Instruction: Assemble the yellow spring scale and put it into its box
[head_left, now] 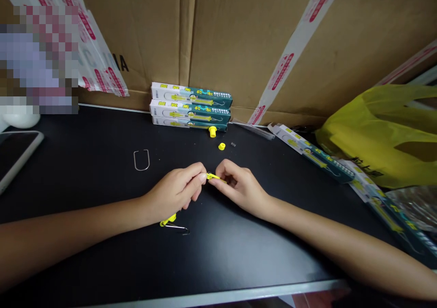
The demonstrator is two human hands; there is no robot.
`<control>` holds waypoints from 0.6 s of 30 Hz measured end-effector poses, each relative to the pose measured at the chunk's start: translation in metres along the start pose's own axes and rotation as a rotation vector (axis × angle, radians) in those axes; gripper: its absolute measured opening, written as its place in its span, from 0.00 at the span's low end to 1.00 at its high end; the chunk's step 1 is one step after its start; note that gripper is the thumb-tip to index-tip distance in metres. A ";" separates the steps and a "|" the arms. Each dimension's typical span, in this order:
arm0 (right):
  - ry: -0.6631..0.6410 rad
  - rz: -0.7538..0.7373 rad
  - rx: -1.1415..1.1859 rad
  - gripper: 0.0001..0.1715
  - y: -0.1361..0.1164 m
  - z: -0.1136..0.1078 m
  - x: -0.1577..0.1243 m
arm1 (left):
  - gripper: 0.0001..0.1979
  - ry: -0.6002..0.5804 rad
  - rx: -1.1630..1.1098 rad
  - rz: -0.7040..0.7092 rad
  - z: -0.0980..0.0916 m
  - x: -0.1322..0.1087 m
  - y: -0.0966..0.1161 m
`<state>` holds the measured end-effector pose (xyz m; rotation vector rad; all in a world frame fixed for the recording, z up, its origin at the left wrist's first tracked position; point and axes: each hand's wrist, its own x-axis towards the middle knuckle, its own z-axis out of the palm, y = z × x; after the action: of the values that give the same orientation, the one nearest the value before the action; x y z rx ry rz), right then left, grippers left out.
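Plastic [214, 176], yellow and slim, bridged the narrow gap between the left hand [179, 189] and the right hand [244, 187], above the black table [239, 262]. Its long axis ran nearly crosswise, from one set of fingertips to the other, the right end dipping slightly toward the person. The left thumb and finger pinched one end, where a bit of metal [209, 174] showed; the right thumb and curled fingers grasped the other, so neither hand was nearer. How far the plastic reached into the right hand could not be told.

A wire hook [175, 226] with a yellow part [170, 218] lay nearest the left hand, on the person's side of its wrist, partly covered; whether they touched was unclear. The bent wire loop [141, 169] lay beyond the left forearm. The larger cap [212, 132], the smaller cap [221, 146] and, just beside the latter, a spring [233, 144] sat beyond the right hand, before the stacked boxes [191, 110].
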<state>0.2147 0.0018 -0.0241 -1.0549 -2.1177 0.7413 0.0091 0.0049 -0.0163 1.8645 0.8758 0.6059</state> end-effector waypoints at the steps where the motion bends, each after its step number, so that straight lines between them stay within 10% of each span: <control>1: 0.019 -0.027 -0.038 0.13 0.001 -0.001 0.000 | 0.12 -0.004 0.005 -0.012 0.000 0.000 0.001; 10: 0.066 -0.307 -0.166 0.03 0.006 -0.017 0.007 | 0.16 -0.124 -0.148 -0.143 -0.007 0.002 0.003; 18: 0.072 -0.250 0.014 0.06 0.005 -0.013 0.008 | 0.18 -0.184 -0.258 -0.181 -0.006 0.004 0.001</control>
<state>0.2229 0.0130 -0.0171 -0.7781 -2.1290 0.5870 0.0075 0.0108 -0.0132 1.5617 0.7944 0.4076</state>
